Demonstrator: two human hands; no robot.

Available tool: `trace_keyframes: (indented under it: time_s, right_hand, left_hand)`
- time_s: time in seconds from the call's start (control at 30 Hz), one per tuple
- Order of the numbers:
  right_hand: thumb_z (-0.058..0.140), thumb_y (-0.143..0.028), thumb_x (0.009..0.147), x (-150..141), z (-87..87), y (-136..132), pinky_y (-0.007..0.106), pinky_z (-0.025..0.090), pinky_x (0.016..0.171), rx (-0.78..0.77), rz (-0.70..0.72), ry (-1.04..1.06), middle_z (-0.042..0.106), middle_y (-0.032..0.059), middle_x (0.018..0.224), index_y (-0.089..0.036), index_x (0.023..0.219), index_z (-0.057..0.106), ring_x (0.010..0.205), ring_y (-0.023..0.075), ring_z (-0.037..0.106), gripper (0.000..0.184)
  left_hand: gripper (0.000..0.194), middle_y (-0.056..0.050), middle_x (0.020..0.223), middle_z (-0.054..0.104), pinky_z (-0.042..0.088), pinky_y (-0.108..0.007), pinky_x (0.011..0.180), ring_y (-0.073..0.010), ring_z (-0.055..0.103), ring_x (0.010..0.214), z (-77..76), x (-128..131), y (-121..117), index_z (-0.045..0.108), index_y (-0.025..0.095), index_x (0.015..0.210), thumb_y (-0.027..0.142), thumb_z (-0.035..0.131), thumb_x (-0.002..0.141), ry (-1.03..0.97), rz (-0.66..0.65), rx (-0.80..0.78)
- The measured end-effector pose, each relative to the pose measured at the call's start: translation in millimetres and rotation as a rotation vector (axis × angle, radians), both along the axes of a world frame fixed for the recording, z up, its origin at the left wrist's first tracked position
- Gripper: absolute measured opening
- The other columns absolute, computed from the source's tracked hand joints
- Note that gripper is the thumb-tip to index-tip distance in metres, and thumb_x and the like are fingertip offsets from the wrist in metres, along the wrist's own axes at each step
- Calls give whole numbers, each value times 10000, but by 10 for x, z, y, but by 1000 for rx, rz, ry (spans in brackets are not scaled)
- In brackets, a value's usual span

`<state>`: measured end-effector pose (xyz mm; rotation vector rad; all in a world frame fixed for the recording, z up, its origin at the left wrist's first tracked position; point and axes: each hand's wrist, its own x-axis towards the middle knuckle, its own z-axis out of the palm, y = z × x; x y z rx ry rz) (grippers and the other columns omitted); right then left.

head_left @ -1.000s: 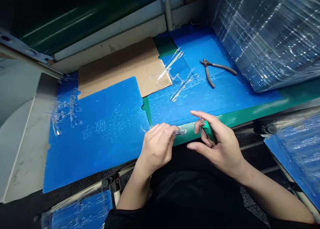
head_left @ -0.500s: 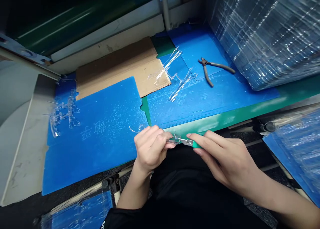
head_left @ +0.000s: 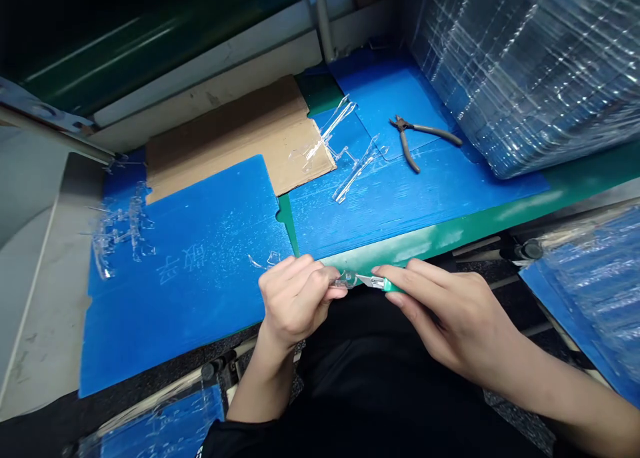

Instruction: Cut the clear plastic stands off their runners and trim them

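My left hand [head_left: 295, 301] pinches a small clear plastic part [head_left: 346, 280] in its fingertips, above the near edge of the green bench mat [head_left: 425, 239]. My right hand [head_left: 445, 311] is shut on a green-handled craft knife [head_left: 377, 283], whose metal blade meets the clear part. A clear plastic sliver [head_left: 265, 261] shows just past my left fingers, and I cannot tell whether it is joined to the held part. The hands nearly touch, and the fingers hide most of the knife handle.
Blue corrugated sheets [head_left: 175, 305] and a cardboard piece [head_left: 225, 138] cover the bench. Clear plastic pieces [head_left: 123, 228] lie at the left, others [head_left: 353, 165] at the centre. Grey-handled pliers [head_left: 407, 138] lie beyond. Plastic-wrapped stacks [head_left: 525, 78] rise at the back right.
My right hand has swung the knife from a steep angle to nearly level, bringing its blade onto the clear part. Both hands have moved closer together.
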<state>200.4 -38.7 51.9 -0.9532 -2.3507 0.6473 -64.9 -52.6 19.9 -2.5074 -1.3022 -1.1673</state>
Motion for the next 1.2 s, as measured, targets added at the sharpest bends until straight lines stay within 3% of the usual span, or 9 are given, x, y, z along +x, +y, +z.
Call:
trace_keyframes:
  time_s: [0.33,0.47,0.57,0.67,0.77,0.9,0.97,1.1,1.2]
  right_hand:
    - [552,-219,1138,36,-218,319,364,594,924,-57,-158,85,805,92,1198,-189,1331,706,1041,254,791,248]
    - [657,-241,1091,0,-125,331,297,596,884,-216,-146,255,821,46,1144,-219,1257,726,1012,214,792,181]
    - [745,-242,1038,-65,-111,327,280,582,930,-374,-88,317,826,25,1200,-234,1271,752,1071,206,788,233]
    - [765,-252,1032,-77,-172,319,304,550,964,-437,-67,257,835,46,1185,-217,1232,789,1091,226,780,205]
    - [762,-356,1043,60,-285,326,288,511,821,-469,-79,119,830,53,1035,-204,1160,804,972,230,762,197]
    - [741,-448,1051,476,-436,257,248,421,689,-553,-70,26,734,-5,818,-195,1019,785,786,161,657,259]
    - [789,-423,1023,783,-477,168,217,433,698,-626,-147,78,701,-45,777,-195,959,772,742,116,627,238]
    - [717,-440,1073,1800,-525,96,240,493,764,-614,-647,79,735,-8,904,-174,998,755,842,131,659,279]
    - [570,-431,1148,2881,-561,242,359,594,867,-580,-1097,6,739,90,1148,-147,1194,718,967,193,704,324]
  left_hand:
    - [278,11,694,600,274,-357,581,-145,478,591,173,245,-78,617,180,968,368,514,1146,22,-197,-213]
    - [399,-6,679,599,357,-378,608,-194,585,643,164,545,-7,596,200,805,492,577,1077,272,-318,-214]
    - [461,-66,737,684,450,-418,638,-261,659,676,115,817,40,687,165,866,587,579,1017,412,-479,-190]
    - [453,-90,721,702,428,-416,546,-286,661,611,73,1044,6,725,152,892,588,625,967,522,-616,-240]
    - [358,-77,663,665,432,-417,533,-289,665,592,-28,1221,-43,679,198,762,515,674,928,548,-700,-279]
    - [297,-49,621,619,440,-433,544,-273,629,564,-261,1569,-65,646,222,714,447,690,904,555,-831,-260]
    - [320,-59,746,708,512,-456,651,-284,698,707,-325,1783,-82,701,205,808,489,683,956,528,-919,-216]
    - [422,-87,1295,791,471,-507,1129,-276,728,1186,-327,2058,-16,741,166,1224,516,532,1111,327,-933,-102]
    - [324,-110,1254,802,462,-487,1139,-267,738,1148,-375,2035,147,746,141,1196,373,532,1125,275,-829,-86]
